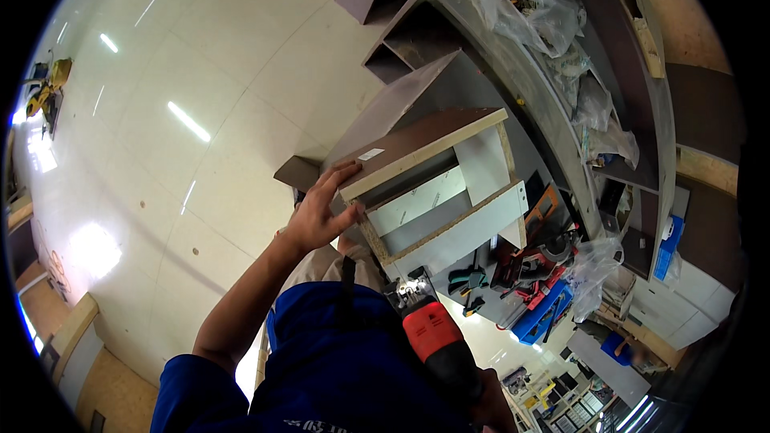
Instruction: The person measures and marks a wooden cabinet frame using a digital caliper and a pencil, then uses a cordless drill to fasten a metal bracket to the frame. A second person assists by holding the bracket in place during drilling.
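Note:
A small box-shaped cabinet carcass [457, 229] stands in front of me, with a brown outer panel, pale inner faces and raw chipboard edges. My left hand [315, 212] grips its near left corner, fingers over the brown panel and thumb against the chipboard edge. Low in the view, a red and black jigsaw [431, 327] is held close to my body, its lit metal front near the lower panel of the carcass. My right hand [489, 401] is at the jigsaw's rear end; most of its fingers are hidden behind the tool.
Several tools, including green-black clamps [468, 281] and a blue tray [541, 317], lie right of the carcass. Clear plastic bags [529, 4] sit on a long grey shelf beyond. Open brown cabinets [421, 36] stand behind. Glossy tiled floor [224, 56] spreads to the left.

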`<state>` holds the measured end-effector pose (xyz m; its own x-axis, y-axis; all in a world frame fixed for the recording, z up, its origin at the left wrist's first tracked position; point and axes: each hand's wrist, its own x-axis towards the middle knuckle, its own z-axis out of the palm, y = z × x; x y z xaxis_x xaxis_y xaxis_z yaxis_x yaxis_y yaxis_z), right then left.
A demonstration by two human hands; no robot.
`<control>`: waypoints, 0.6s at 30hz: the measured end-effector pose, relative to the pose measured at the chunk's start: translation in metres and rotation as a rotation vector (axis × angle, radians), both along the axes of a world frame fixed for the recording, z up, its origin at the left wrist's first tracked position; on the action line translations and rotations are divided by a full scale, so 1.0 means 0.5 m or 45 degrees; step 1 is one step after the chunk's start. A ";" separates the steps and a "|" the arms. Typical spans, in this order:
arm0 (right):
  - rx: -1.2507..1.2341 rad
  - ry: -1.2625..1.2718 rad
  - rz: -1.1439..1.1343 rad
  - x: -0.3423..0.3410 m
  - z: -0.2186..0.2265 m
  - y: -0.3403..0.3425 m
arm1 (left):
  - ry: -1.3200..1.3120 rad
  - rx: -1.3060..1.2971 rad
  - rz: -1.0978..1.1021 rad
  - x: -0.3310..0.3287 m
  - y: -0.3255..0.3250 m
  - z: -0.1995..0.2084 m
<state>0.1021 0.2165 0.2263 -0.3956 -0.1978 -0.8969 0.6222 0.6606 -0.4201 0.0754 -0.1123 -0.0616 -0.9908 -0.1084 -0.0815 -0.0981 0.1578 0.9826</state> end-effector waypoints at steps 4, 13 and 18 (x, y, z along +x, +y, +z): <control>-0.083 0.146 -0.034 0.000 -0.007 0.000 | -0.027 0.015 -0.002 0.000 0.002 -0.002; -0.007 -0.018 -0.017 0.001 -0.004 0.013 | -0.004 0.021 0.004 -0.001 0.003 -0.003; 0.019 -0.070 -0.005 -0.001 -0.004 0.017 | 0.010 0.000 0.008 -0.003 0.003 0.000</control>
<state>0.1018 0.2249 0.2242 -0.3465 -0.1828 -0.9201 0.6464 0.6643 -0.3754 0.0738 -0.1106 -0.0616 -0.9907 -0.1144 -0.0734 -0.0910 0.1575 0.9833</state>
